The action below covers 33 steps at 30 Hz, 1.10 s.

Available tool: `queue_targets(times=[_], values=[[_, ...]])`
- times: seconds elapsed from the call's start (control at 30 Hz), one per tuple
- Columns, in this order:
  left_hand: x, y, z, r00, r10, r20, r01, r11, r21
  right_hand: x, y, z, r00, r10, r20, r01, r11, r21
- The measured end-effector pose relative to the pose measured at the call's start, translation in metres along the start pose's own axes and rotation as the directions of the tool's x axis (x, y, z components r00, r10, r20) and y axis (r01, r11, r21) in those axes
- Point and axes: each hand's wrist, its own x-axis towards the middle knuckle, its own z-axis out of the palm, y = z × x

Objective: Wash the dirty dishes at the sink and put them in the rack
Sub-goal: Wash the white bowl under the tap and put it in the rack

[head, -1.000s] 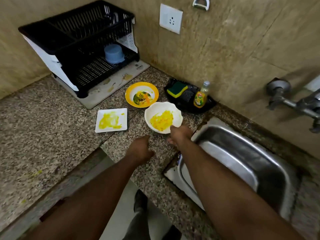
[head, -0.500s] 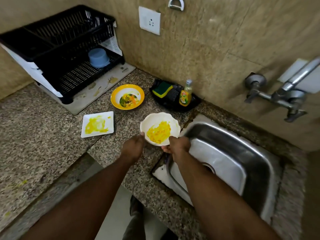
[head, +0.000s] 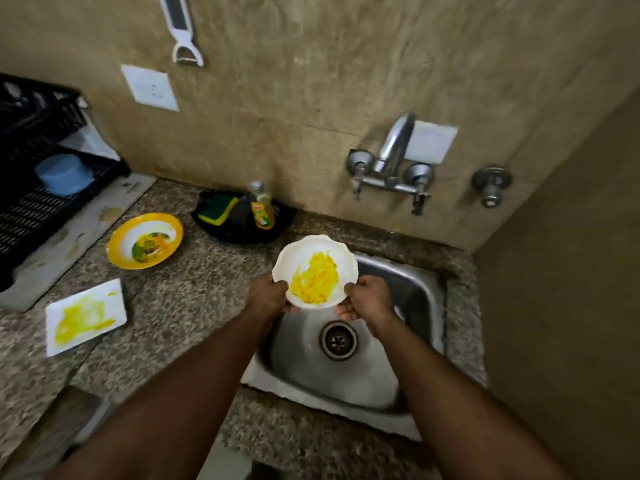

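- Both hands are on the white scalloped bowl (head: 317,270), lifted clear of the table and held over the near-left part of the steel sink (head: 420,292).
- The left hand (head: 268,296) grips the bowl's left rim, fingers curled under it; the right hand (head: 367,301) grips the right rim the same way, thumb on the edge.
- The bowl is tipped a little toward the person, a thick yellow smear of food showing inside it.
- Right below the bowl sits the sink's round drain (head: 338,340); the basin looks dry.
- On the wall above the sink is a chrome tap (head: 391,161) with two handles, its spout pointing up and away, and a separate valve (head: 491,185) off to its right.
- To the left on the speckled stone table (head: 194,306) lies a square white plate (head: 86,317) smeared yellow, and beyond it a yellow-rimmed plate (head: 144,240) with green and orange scraps.
- Against the wall, a black tray (head: 239,233) holds a green-and-yellow sponge (head: 219,207) and a small bottle of dish soap (head: 262,211).
- At the far left stands the black dish rack (head: 31,202) on a pale mat, with a blue cup (head: 64,174) upside down on it.
- A peeler (head: 183,32) hangs on the wall above a white socket (head: 150,87).
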Motion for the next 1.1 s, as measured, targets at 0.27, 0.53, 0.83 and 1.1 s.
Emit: queue_targets(times=[0.27, 0.53, 0.83, 1.1], values=[[0.012, 0.034, 0.055, 0.990, 0.098, 0.099, -0.097, 0.995, -0.017, 0.033, -0.063, -0.081, 0.620, -0.550, -0.560, 0.256, 0.816, -0.519], [0.026, 0.044, 0.067, 0.980, 0.105, 0.167, -0.121, 0.989, 0.086, 0.056, -0.118, -0.102, 0.494, -0.656, -0.571, 0.334, 0.750, -0.572], [0.033, 0.051, 0.056, 0.978, 0.091, 0.188, -0.117, 0.985, 0.130, 0.055, -0.120, -0.098, 0.487, -0.562, -0.669, 0.355, 0.827, -0.437], [0.045, 0.045, 0.055, 0.975, 0.176, 0.134, -0.208, 0.939, 0.275, 0.018, -0.071, -0.054, 0.588, -0.642, -0.492, 0.299, 0.738, -0.605]])
